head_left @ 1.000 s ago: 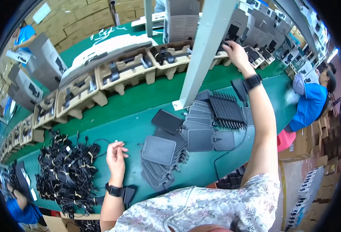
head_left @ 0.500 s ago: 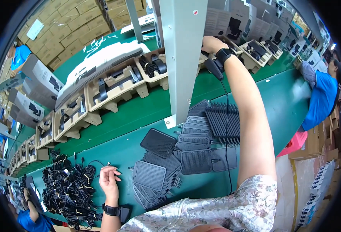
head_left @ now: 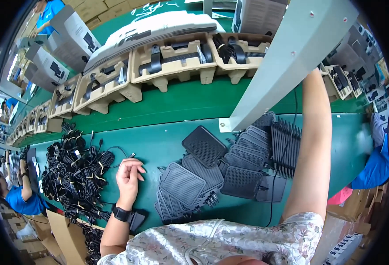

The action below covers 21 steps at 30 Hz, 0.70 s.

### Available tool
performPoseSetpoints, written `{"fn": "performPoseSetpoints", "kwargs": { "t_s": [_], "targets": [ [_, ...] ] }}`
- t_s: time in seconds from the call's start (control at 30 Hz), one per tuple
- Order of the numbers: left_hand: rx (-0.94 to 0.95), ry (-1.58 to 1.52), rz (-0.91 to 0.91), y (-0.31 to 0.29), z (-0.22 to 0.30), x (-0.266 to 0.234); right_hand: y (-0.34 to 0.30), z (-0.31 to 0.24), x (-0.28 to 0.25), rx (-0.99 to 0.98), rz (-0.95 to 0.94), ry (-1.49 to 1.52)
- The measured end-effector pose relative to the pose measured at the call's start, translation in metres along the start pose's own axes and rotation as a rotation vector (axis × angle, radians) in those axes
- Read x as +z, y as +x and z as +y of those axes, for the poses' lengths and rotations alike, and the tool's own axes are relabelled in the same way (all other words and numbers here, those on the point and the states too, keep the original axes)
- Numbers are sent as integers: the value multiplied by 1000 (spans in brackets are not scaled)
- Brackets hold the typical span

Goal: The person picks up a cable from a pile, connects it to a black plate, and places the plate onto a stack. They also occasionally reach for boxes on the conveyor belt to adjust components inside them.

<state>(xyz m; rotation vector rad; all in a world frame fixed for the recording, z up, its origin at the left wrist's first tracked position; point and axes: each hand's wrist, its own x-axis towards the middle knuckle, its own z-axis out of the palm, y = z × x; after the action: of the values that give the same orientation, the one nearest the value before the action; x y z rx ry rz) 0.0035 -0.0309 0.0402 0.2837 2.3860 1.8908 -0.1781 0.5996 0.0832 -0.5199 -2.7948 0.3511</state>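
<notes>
My left hand [head_left: 129, 176] hovers over the green table [head_left: 168, 137], its fingers loosely curled with nothing visible in them. Just past its fingertips lies a black cable's plug end [head_left: 132, 155]. A tangle of tied black cables [head_left: 73, 181] is on its left, and overlapping dark mesh panels [head_left: 183, 184] are on its right. My right arm [head_left: 316, 132] reaches far forward, and its hand is hidden behind the grey metal post [head_left: 287, 57]. A thin black cord [head_left: 279, 176] hangs beside that arm, crossing the ribbed stack of panels [head_left: 286, 145].
Beyond the table, a row of brown moulded trays [head_left: 174, 66] with black parts stands on a green conveyor [head_left: 159, 104]. Printed grey boxes [head_left: 48, 66] stand behind them. Co-workers in blue shirts are at left [head_left: 24, 201] and right [head_left: 377, 170].
The view has swung, so the table and trays sit differently. My right hand, visible before at a tray with a black device hanging at its wrist, is now behind the post.
</notes>
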Motion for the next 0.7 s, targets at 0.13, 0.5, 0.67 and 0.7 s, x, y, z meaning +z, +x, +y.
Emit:
{"fn": "performPoseSetpoints", "kwargs": {
  "t_s": [0.13,0.5,0.67,0.7],
  "targets": [
    [0,11,-11,1,-3,-1,-8,0,31,28,200,-45],
    [19,44,-19,6,-2,-2,35,146,51,-217,-14,152],
    [48,18,-22,5,-3,-5,26,144,46,-125,75,-178],
    [51,11,-23,3,-4,-5,19,129,43,-112,97,-241]
  ]
}}
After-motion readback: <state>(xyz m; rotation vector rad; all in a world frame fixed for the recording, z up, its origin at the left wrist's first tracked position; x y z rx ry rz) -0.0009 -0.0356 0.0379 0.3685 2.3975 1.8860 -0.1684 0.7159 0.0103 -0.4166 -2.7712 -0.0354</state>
